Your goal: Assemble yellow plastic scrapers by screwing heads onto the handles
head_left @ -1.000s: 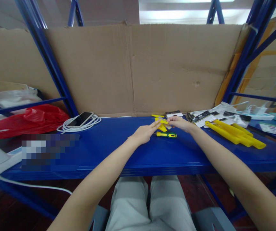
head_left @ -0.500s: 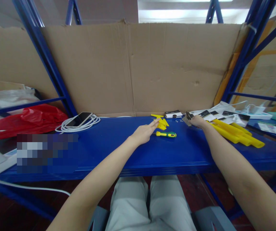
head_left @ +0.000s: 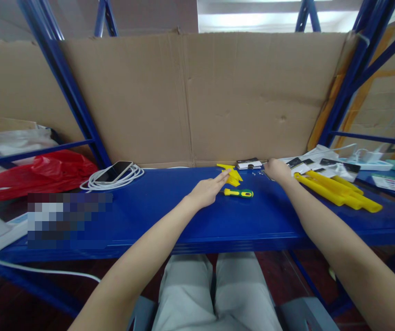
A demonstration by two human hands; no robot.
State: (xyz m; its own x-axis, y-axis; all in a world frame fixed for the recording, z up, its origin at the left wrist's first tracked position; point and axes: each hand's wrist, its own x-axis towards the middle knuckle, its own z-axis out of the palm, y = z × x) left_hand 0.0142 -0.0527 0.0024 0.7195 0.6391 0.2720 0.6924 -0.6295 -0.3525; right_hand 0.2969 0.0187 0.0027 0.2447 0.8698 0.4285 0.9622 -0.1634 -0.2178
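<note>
My left hand lies low over the blue shelf with its fingers stretched out, the tips at the small yellow plastic pieces. Whether it presses on them I cannot tell. Just in front of those fingers is a screwdriver with a yellow and green handle. My right hand is closed farther right, at the back of the shelf. Its fingers hide most of what they are on; only a thin greyish edge shows beneath. Tiny light bits and a small black-and-white box are left of it.
Long yellow tubular parts lie right of my right forearm, with black-and-white packets behind them. A phone rests on a coiled white cable at left, near a red bag. Cardboard walls the back.
My right hand has shifted slightly left and turned, covering the flat greyish piece and dark item that showed at its fingertips. My left hand has hardly moved.
</note>
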